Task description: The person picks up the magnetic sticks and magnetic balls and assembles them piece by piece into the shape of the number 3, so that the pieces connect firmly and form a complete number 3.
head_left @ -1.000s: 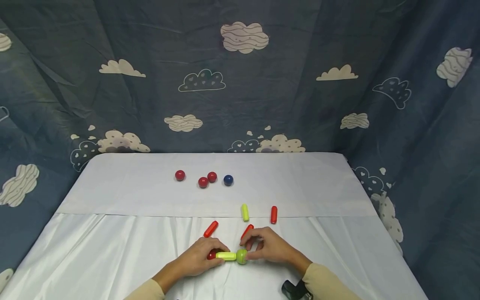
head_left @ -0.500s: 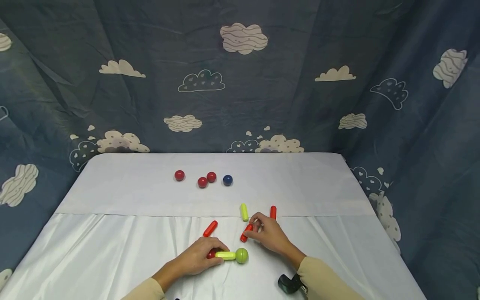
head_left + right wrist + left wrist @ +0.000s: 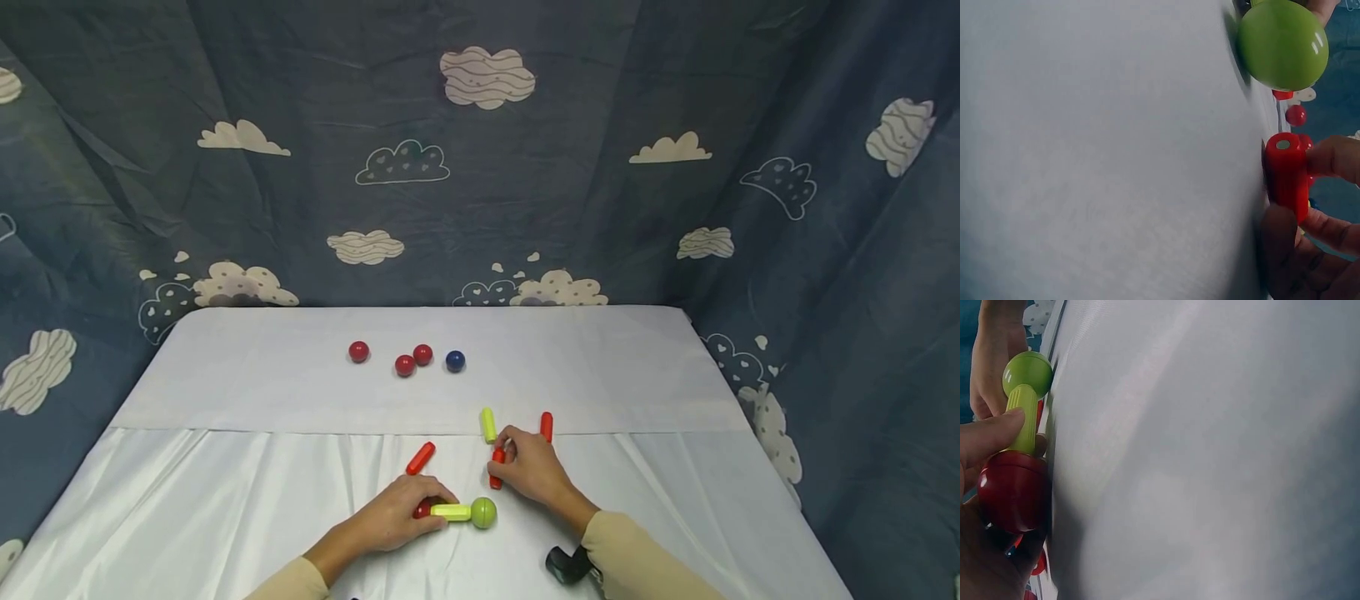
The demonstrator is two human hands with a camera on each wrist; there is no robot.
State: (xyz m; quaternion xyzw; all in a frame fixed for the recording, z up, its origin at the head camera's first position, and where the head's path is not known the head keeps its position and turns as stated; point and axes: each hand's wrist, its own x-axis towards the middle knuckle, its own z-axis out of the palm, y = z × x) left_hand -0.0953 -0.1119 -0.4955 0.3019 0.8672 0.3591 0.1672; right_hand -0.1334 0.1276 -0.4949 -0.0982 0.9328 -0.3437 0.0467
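Observation:
Near the front of the white-covered table, my left hand [image 3: 392, 514] holds a yellow-green rod [image 3: 452, 512] between thumb and fingers. A red ball [image 3: 1015, 494] sits at the rod's palm end, partly covered by the hand in the head view. At the other end is a green ball [image 3: 483, 512], in line with the rod. My right hand [image 3: 538, 468], just beyond and to the right, pinches a short red rod [image 3: 1286, 175]. A small pale disc shows on that rod's near end in the right wrist view, facing toward the green ball.
A red rod [image 3: 421, 458] lies beyond my left hand. Past my right hand lie another yellow-green rod [image 3: 488, 425] and another red rod [image 3: 547, 427]. Farther back rest several red balls [image 3: 359, 352] and a blue ball [image 3: 455, 361]. A cloud-print curtain [image 3: 525, 217] hangs behind the table.
My right hand has left the green ball, moved away from me to the red rod, taken hold of it and turned it more upright in the head view. My left hand stays put.

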